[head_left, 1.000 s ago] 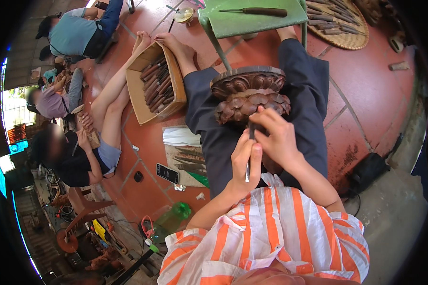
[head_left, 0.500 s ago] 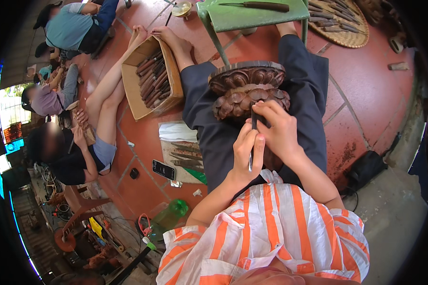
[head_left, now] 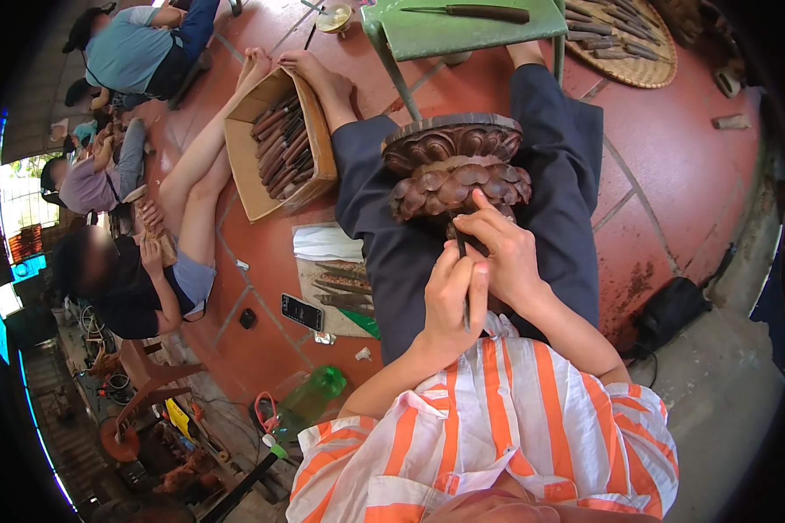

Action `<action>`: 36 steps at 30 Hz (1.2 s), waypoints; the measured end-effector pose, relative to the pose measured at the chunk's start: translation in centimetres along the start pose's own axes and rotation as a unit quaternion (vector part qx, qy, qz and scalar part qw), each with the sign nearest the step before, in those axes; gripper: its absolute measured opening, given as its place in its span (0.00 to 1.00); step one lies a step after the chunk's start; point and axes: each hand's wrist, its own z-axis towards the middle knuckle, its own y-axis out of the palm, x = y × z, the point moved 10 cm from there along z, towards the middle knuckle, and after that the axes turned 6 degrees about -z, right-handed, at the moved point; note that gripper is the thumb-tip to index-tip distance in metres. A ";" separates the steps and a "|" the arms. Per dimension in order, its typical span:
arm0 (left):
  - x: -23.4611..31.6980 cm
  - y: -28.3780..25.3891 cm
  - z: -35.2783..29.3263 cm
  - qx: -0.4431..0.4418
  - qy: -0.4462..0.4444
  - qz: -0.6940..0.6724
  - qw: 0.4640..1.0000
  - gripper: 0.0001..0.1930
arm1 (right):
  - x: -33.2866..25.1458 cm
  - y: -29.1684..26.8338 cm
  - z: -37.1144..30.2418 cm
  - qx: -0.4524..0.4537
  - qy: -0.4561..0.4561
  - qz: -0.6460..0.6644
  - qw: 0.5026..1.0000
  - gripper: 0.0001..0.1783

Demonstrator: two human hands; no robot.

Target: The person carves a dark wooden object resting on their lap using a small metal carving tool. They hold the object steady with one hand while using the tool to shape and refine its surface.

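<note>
Between my knees stands a dark brown wooden lotus-shaped carving (head_left: 455, 186), with tiers of carved petals under a round flat top. My left hand (head_left: 449, 301) is closed around a slim dark metal file (head_left: 460, 246), whose lower end sticks out below the fingers. Close beside it, my right hand (head_left: 504, 257) pinches the file's upper part, its index finger stretched up against the lower petals. The file's tip lies at the carving's underside, partly hidden by the fingers.
A green stool (head_left: 462, 35) bearing a wooden-handled tool stands ahead. Left are a cardboard box (head_left: 327, 166) of wooden-handled tools, several flat files (head_left: 344, 288), a phone (head_left: 302, 311) and a green bottle (head_left: 323, 383). A woven tray (head_left: 663, 74) holds more tools. Other people sit left.
Both hands and the file have shifted slightly toward me and left. The file's upper end has dropped from the petals to below them. The right index finger has straightened onto the carving.
</note>
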 end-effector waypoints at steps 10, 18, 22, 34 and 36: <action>2.2 2.9 -0.4 -0.201 -0.046 -0.017 0.978 0.23 | 2.8 -1.1 -3.9 -0.090 -0.007 0.124 0.988 0.11; -8.0 -8.2 8.6 0.092 -0.023 0.143 0.985 0.13 | 9.5 -3.2 -3.5 -0.035 0.254 0.335 0.907 0.10; -12.6 -6.8 13.5 0.060 -0.022 0.074 0.995 0.14 | 8.4 -3.9 1.0 -0.051 0.232 0.350 0.906 0.13; -13.7 -4.4 14.2 0.105 -0.040 0.206 0.972 0.23 | 7.3 1.1 6.1 -0.096 0.032 0.250 0.963 0.12; -14.2 -4.5 14.3 0.110 -0.028 0.217 0.970 0.23 | 7.2 1.2 6.4 -0.105 0.051 0.276 0.954 0.13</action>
